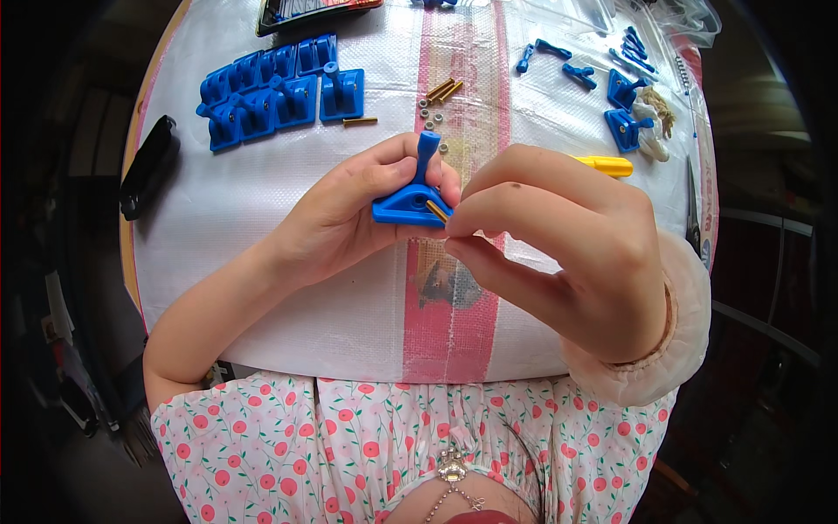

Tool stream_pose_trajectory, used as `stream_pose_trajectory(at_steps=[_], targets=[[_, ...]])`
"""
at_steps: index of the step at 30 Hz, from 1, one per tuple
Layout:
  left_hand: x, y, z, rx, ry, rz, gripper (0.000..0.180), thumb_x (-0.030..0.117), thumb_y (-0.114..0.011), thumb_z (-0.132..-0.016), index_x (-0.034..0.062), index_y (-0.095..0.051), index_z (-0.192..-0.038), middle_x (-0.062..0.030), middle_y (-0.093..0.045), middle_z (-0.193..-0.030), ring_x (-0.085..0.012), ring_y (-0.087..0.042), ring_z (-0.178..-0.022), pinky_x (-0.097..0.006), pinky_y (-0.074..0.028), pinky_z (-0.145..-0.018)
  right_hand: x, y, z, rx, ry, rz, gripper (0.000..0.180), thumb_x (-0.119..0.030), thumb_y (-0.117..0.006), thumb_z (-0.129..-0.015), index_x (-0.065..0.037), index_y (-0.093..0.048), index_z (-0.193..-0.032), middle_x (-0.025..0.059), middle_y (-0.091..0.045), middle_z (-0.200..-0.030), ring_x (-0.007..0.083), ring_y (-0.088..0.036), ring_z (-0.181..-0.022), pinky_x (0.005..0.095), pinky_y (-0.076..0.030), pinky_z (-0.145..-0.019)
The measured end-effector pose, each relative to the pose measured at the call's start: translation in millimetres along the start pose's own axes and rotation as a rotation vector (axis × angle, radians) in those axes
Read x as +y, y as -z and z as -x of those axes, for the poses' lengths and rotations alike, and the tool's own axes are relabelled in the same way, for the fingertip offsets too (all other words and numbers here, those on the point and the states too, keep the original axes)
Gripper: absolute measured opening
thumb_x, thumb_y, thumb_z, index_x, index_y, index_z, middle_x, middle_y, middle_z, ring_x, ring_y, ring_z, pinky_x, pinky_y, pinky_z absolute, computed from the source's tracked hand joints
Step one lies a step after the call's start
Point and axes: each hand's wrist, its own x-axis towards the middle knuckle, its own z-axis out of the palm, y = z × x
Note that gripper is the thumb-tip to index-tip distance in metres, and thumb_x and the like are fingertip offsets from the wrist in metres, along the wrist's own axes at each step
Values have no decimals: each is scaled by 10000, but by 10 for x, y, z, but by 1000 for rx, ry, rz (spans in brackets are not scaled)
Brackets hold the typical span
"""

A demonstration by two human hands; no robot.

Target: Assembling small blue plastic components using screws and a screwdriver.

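— How does the blue lever bracket (394,212) look?
— Glossy, lever upright, clamped in the left hand (345,194) above the woven sheet (305,327). The right hand (580,240) pinches a brass-coloured bolt (436,210) by its hole.
— Containers?
— Black tray (301,25); contents unclear.

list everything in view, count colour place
blue assembly: one, blue, in left hand
held screw: one, gold, in right hand
grouped assemblies: about eight, blue, upper left
other assemblies: two, blue, upper right
loose levers: several, blue, upper right
loose screws: about four, gold, beyond left hand
nuts: about five, silvery, beyond left hand
handle: one, yellow, beyond right hand
bundle: one, white and tan, upper right
long object: one, black, far left
tray: one, black, top
plastic: count unclear, clear, top right
sheet: one, white and red, beneath parts
necklace: one, silvery, bottom centre
floral clothing: white and pink, bottom
left hand: one, bare, centre
right hand: one, bare, centre right
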Motion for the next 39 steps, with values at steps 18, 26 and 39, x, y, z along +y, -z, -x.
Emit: stream_pose_trajectory(at_steps=[18, 26, 39], targets=[[3, -57, -3, 8, 22, -3, 263, 302, -462, -1002, 58, -453, -1097, -76, -489, -1120, -129, -535, -1056, -292, -471, -932, -2, -76, 52, 9, -40, 19, 188, 55, -722, -692, -8, -617, -835, 95, -586, -800, 226, -619, -683, 296, -480, -581], [-11, -3, -20, -57, -33, 32, 264, 298, -484, -992, 59, -454, -1101, -76, -477, -1136, -126, -542, -1058, -279, -506, -916, -81, -34, 65, 30, -51, 59, 202, 67, -704, -682, 11, -606, -850, 106, -583, -806, 244, -616, -685, 308, -483, -585], [-45, -6, -4, -103, -28, 109, 285, 306, -430, -1008, 54, -437, -1143, -100, -463, -1193, -172, -492, -1162, -316, -456, -993, -48, -27, 96, 5, -47, 81, 212, 61, -699, -686, 5, -599, -865, 111, -572, -815, 258, -606, -687, 320, -483, -596]])
